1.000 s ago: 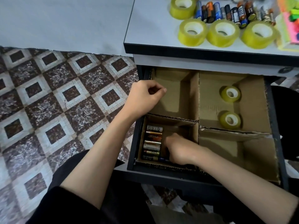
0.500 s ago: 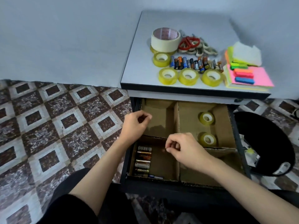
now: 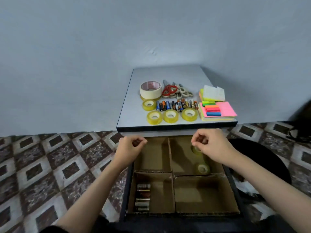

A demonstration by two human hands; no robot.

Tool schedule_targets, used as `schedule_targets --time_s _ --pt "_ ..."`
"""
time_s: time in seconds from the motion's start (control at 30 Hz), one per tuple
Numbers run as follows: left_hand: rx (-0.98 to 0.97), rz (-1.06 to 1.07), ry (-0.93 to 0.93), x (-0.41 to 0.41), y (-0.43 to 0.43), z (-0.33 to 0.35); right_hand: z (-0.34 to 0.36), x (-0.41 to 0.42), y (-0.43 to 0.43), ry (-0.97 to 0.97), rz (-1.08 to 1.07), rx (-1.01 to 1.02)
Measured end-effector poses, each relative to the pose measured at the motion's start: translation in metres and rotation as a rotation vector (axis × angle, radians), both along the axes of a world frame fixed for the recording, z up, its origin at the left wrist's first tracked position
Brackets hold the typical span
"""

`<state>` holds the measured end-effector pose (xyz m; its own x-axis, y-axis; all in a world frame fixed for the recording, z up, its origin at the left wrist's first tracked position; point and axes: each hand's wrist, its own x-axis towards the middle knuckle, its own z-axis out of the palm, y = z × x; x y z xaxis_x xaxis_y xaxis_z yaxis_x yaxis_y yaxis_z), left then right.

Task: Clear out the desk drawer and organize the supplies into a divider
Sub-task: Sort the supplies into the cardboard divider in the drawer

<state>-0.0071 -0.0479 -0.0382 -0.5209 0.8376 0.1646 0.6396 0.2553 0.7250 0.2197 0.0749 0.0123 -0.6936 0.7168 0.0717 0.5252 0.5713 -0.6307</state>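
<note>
Left hand (image 3: pixel 130 147): fingers curled in toward the palm, thumb against the forefinger, nothing seen in its hold; it hovers above the far left corner of the open black desk drawer (image 3: pixel 168 219). Right hand (image 3: pixel 211 147): fingers curled, thumb tip close to the fingertips; whether anything small is pinched cannot be told; it hovers above the far right compartment.

Brown cardboard divider (image 3: pixel 173 190), four compartments, fitted inside the drawer below both hands.
- Under the right hand: two small yellowish clear tape rolls, one (image 3: pixel 196 150) partly hidden by the fingers, the other (image 3: pixel 202 169) nearer the person.
- Below the left hand, near left compartment: column of cylindrical batteries (image 3: pixel 143 197), lying side by side against the left wall.

Grey table (image 3: pixel 127 105) with black edge, just beyond both hands, carrying:
- four small yellow tape rolls (image 3: pixel 170 116) nearest the hands;
- row of mixed-colour batteries (image 3: pixel 176 105) behind them;
- wide cream masking tape roll (image 3: pixel 150 89) beyond the left hand;
- red-handled scissors (image 3: pixel 169 89) beside pale-handled scissors (image 3: pixel 183 94);
- stacked neon sticky notes (image 3: pixel 225 111) beyond the right hand.

Brown-and-white patterned floor tiles (image 3: pixel 50 165) to the left of the left hand; black round object (image 3: pixel 262 157) to the right of the right arm.
</note>
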Motion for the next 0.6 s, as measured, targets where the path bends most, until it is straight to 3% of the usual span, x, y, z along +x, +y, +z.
schedule_targets --time_s 0.37,0.6 --pt "0.047 -0.095 0.199 -0.017 0.076 0.070 0.048 -0.007 0.075 0.011 -0.089 0.163" --pt "-0.124 -0.153 0.455 -0.036 0.124 0.094 0.052 -0.035 0.106 -0.181 -0.075 0.246"
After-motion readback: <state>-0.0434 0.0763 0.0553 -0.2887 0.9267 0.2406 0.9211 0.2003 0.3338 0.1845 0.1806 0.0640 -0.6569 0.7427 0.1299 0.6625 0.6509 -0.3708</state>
